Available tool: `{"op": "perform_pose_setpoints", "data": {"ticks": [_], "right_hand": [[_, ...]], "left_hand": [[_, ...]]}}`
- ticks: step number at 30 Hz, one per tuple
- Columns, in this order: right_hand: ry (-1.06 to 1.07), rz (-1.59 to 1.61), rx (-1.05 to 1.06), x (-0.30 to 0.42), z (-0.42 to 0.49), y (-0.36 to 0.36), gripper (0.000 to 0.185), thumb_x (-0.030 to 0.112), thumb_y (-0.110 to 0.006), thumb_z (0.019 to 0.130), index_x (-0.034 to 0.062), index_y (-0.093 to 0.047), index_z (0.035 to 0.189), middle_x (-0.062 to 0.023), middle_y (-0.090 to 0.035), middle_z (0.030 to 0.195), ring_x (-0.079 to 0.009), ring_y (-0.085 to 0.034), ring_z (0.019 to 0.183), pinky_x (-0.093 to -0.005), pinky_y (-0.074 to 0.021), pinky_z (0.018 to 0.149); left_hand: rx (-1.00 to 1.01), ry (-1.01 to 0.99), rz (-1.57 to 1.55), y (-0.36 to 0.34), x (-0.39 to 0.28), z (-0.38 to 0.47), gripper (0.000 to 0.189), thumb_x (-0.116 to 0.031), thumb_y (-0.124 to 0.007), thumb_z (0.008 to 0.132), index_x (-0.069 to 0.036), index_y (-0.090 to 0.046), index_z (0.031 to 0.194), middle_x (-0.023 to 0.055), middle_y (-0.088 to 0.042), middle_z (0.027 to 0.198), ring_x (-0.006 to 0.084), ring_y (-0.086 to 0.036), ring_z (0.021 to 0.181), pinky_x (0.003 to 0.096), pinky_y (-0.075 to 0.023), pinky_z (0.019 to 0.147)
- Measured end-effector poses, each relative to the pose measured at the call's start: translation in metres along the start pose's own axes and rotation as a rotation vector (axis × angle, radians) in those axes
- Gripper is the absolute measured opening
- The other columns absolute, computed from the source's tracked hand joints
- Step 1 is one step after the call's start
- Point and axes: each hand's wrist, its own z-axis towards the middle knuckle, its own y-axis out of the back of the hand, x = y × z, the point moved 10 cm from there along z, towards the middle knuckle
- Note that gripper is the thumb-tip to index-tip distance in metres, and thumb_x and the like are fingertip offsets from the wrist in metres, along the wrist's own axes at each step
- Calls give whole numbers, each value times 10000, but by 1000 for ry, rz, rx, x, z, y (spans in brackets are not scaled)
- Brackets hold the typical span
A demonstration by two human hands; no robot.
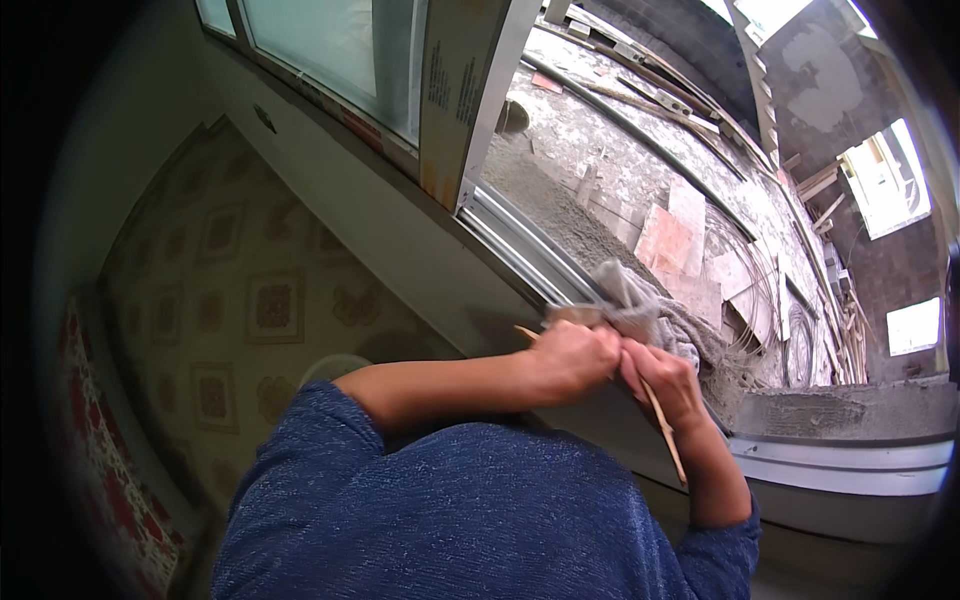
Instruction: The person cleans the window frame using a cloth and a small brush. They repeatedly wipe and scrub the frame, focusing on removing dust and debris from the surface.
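My two fists meet over the sill, just inside the aluminium window track. The left hand is closed on a bunched grey rag, blurred where it is gripped. Past that fist pokes a short pale wooden tip. In my right hand is a thin wooden stick, its long end slanting down along the forearm. Whether the tip and the stick are one piece is hidden by the fists. Folds of the rag rest over the track and the rough mortar beyond it.
A frosted sliding window and its upright frame stand at upper left. Outside lie boards, coiled wire and long pipes. Below me on the left is a patterned floor, with a pale round rim near my left elbow.
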Motion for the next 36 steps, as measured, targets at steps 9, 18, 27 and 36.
{"op": "perform_pose_setpoints", "data": {"ticks": [9, 18, 27, 36], "right_hand": [[-450, 495, -308, -48, -78, 84, 217, 111, -524, 915, -36, -675, 863, -113, -635, 674, -151, -602, 526, -272, -491, 527], [-284, 447, -517, -81, -110, 96, 341, 248, -461, 983, 0, -643, 837, -126, -651, 893, -183, -610, 823, -302, -476, 750], [-195, 1135, -678, -110, -48, 39, 469, 337, -350, 1018, 71, -393, 634, 12, -369, 589, -106, -386, 571, -314, -425, 600], [-672, 1078, -406, -110, -95, 20, 467, 371, -442, 988, 114, -390, 601, 65, -329, 534, -57, -308, 463, -233, -262, 433]], "left_hand": [[27, -131, 157, -14, -14, 22, 118, -119, -471, 833, -99, -588, 830, 97, -655, 793, 266, -667, 701, 383, -537, 588], [-284, 179, 195, 106, 98, -39, 246, -261, -629, 832, -133, -661, 1039, 77, -676, 933, 258, -648, 784, 374, -504, 692], [-254, 231, 305, 99, 85, -21, 332, -354, -647, 830, -113, -645, 1058, 76, -668, 785, 263, -646, 704, 377, -498, 618], [-334, 35, 127, 78, 66, -22, 216, -313, -627, 848, -100, -637, 881, 82, -645, 722, 287, -631, 664, 392, -486, 582]]}}
